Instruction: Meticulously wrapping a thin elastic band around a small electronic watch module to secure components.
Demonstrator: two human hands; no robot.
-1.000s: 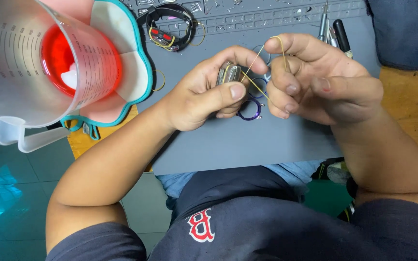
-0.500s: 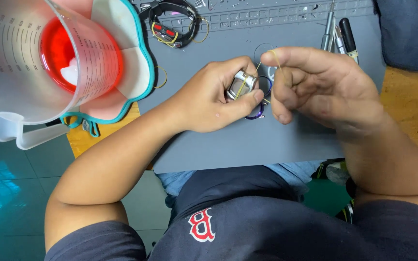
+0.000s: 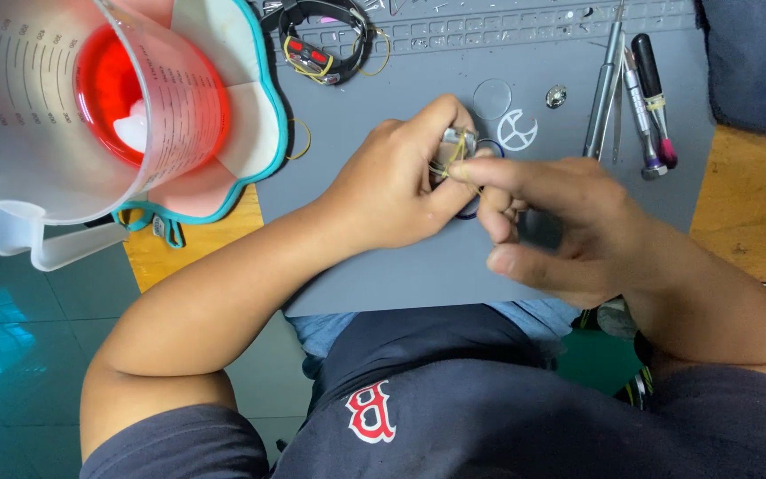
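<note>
Two hands meet, left hand grip pinching small metal part, right hand fingers pinching yellow band.

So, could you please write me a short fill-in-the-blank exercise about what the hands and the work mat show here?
1. The left hand pinches a small metal part wrapped in a thin ____ rubber band.
2. The right hand meets it above the ____ work mat.
3. The slim metal tools lie on the mat's far ____ side.
4. The clear measuring jug holds something ____.

Missing words: yellow; grey; right; red
</note>
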